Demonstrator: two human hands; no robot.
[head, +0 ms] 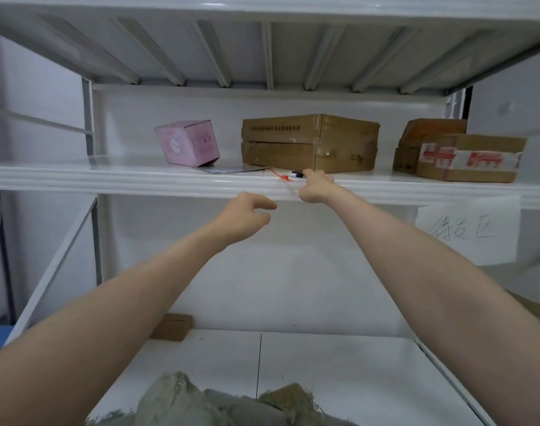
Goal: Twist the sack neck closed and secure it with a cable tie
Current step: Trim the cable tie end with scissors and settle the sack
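A grey-green woven sack (219, 404) with a frayed open top lies at the bottom edge, on the lower shelf. A red cable tie (281, 176) lies on the front lip of the middle shelf. My right hand (316, 186) reaches up over that lip, its fingers curled beside the tie and a small black item (297, 174); whether it grips anything I cannot tell. My left hand (245, 216) hovers just below the shelf edge, fingers apart and holding nothing.
On the middle white metal shelf (109, 178) stand a pink box (187, 142), a brown carton (310, 142) and taped cartons (465, 156) at right. A paper sign with handwriting (466, 230) hangs below the shelf edge. A small carton (172, 326) sits at the lower shelf's back.
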